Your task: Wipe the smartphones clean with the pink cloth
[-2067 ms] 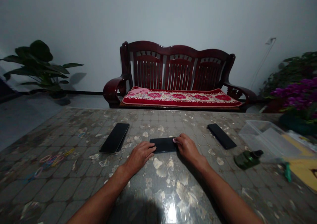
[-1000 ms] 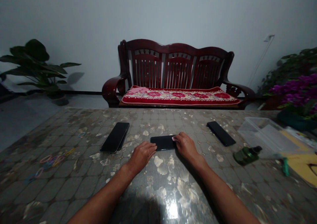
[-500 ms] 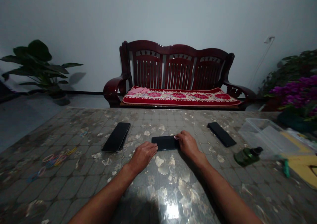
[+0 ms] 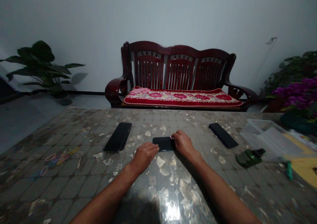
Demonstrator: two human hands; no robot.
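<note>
A black smartphone lies flat and crosswise on the table in front of me, its dark screen up. My left hand grips its left end, fingers together at the near left corner. On the phone's right part rests my right hand, its fingers pinching a small white piece, perhaps a wipe, against the screen. Most of that piece is hidden under the fingers, as is the phone's right end. To the left lies another black phone, propped slightly on something dark; a third dark phone lies at the right.
Colourful rubber bands lie scattered at the left. At the right are a green bottle on its side, a clear plastic box, a green tool and a yellow sheet. A wooden bench stands beyond the table.
My right hand has slid a little to the left across the phone with the white piece. My left hand stays at the phone's left end. The whole view has shifted slightly.
</note>
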